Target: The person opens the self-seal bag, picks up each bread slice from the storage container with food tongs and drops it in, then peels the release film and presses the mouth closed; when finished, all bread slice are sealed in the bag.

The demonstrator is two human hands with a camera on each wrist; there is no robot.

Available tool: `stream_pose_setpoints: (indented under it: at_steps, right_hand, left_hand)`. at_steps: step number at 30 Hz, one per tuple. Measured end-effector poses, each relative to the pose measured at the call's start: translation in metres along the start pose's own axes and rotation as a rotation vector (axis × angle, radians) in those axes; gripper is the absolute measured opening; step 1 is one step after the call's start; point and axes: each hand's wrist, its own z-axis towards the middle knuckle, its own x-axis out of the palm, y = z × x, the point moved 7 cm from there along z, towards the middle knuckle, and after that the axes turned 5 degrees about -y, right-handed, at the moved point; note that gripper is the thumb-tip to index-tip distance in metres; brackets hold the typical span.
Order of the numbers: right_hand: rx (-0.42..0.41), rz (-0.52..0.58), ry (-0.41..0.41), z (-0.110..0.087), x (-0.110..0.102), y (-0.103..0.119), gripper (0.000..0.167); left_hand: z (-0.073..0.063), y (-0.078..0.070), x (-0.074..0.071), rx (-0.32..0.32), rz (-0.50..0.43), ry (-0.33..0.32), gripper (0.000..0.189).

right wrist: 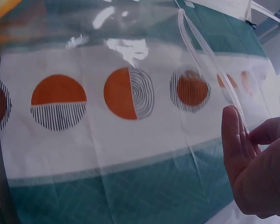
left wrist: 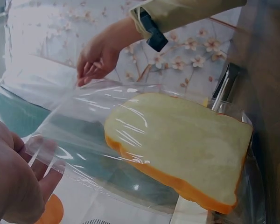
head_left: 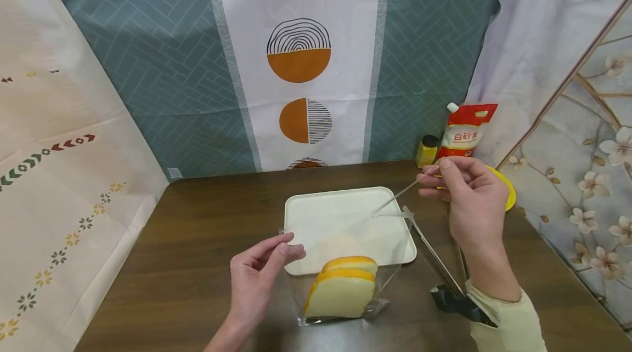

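A clear plastic bag [left wrist: 79,116] with bread slices [head_left: 340,291] in it stands over the table, its mouth upward. My left hand [head_left: 264,272] pinches the bag's left upper edge between thumb and fingers, as the left wrist view also shows. Higher up and to the right, my right hand [head_left: 476,204] pinches the end of a thin clear strip [head_left: 402,192]. This strip stretches taut down to the bag's mouth, and in the right wrist view the strip [right wrist: 210,46] folds back on itself near the bag. A white tray [head_left: 316,215] lies just behind the bag.
Metal tongs [head_left: 436,259] lie right of the tray, near my right forearm. At the back right are a yellow jar [head_left: 427,153] with a black lid, a red and white pouch [head_left: 461,134] and a yellow plate [head_left: 510,190] partly hidden by my right hand. Curtains border the table.
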Motion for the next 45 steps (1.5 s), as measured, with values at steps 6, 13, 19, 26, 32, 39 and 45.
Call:
stream_pose_setpoints:
  at_steps: [6,13,19,26,32,39,45]
  right_hand:
    - [0.012,0.019,-0.102,0.012,-0.031,0.003,0.022]
    - [-0.037,0.023,-0.194,0.022,-0.059,0.005,0.020]
    - [-0.088,0.069,-0.252,0.028,-0.077,0.008,0.024]
    - [-0.117,0.156,-0.358,0.035,-0.097,0.009,0.020]
    - [-0.173,0.150,-0.485,0.038,-0.114,0.010,0.014]
    - [-0.159,-0.032,-0.404,0.029,-0.115,0.002,0.014]
    - [-0.104,-0.221,-0.286,0.011,-0.116,-0.015,0.013]
  left_hand:
    - [0.000,0.000,0.000,0.009,0.023,0.001,0.018]
    - [0.001,0.001,-0.002,0.009,0.041,-0.006,0.018]
    - [0.000,0.002,-0.004,-0.005,0.050,-0.024,0.016]
    - [0.001,0.001,-0.005,0.006,0.031,-0.022,0.016]
    - [0.001,0.001,-0.004,0.037,0.013,-0.022,0.017]
    - [0.001,0.001,-0.005,0.046,-0.001,-0.018,0.018]
    - [0.002,0.001,-0.004,0.053,-0.009,-0.004,0.017]
